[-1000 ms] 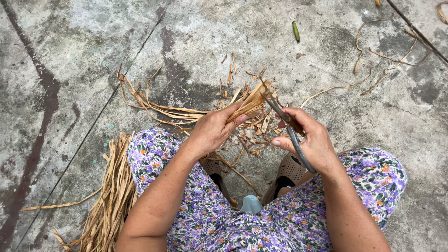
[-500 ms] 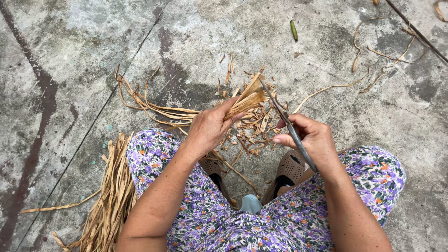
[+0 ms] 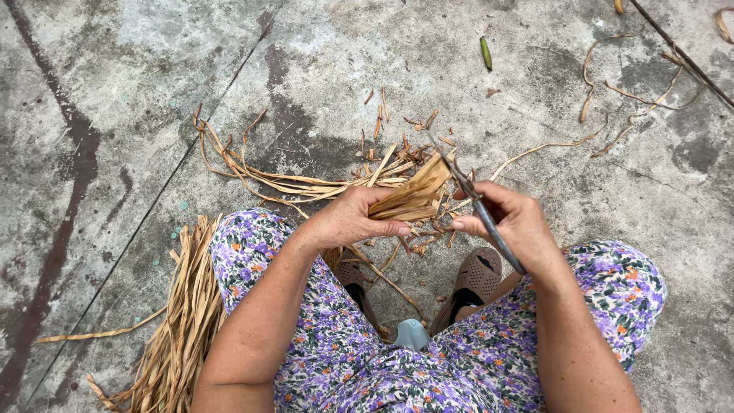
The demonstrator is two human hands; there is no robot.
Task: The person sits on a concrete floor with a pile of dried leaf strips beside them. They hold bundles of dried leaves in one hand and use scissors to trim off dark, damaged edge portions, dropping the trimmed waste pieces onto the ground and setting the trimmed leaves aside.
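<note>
My left hand (image 3: 353, 219) grips a bundle of dry tan leaf strips (image 3: 417, 195), their cut ends fanned out to the right. My right hand (image 3: 514, 224) holds grey metal scissors (image 3: 478, 206), the blades reaching up to the bundle's end. Long loose tails of the strips (image 3: 260, 176) trail left over the concrete. Short trimmed bits (image 3: 397, 138) lie scattered beyond the hands. I am crouched, with floral-patterned trousers (image 3: 252, 252) over both knees.
A thick pile of dry leaf strips (image 3: 180, 329) lies by my left knee. Brown perforated sandals (image 3: 478, 279) are on my feet, a small grey-blue object (image 3: 413, 335) between them. Dry stems (image 3: 627, 92), a green leaf (image 3: 485, 53) and a thin dark stick (image 3: 680, 53) lie far right.
Both hands have shifted slightly lower and nearer to me with the bundle and scissors. The scissor blades stay at the bundle's cut end.
</note>
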